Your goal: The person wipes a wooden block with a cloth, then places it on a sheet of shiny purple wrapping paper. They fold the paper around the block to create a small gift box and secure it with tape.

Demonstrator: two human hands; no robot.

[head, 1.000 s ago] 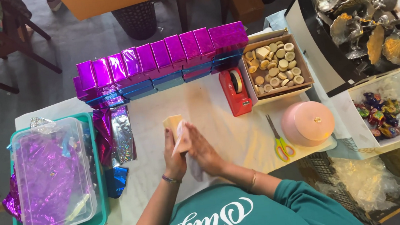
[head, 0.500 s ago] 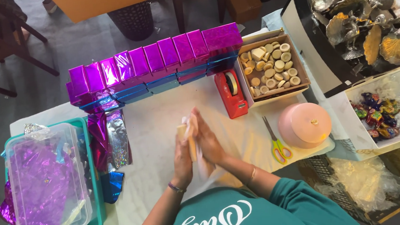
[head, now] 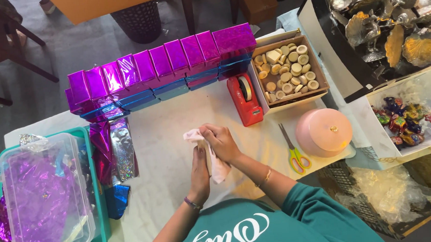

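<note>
Two hands are pressing a soft pale cloth over the desk.

The left hand and right hand are both clenching the crumpled white cloth above the cream desk, near the red tape dispenser and the shiny purple boxes.

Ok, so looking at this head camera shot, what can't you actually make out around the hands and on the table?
- Head view: whatever sits between the left hand and right hand is hidden by the palms and the white cloth.
- The clear tub: its contents blur behind the lid, only purple foil shows.
- The pink round box: its lid hides the inside.
- The basket at lower right: covered by crinkled plastic and cut off by the edge.
</note>
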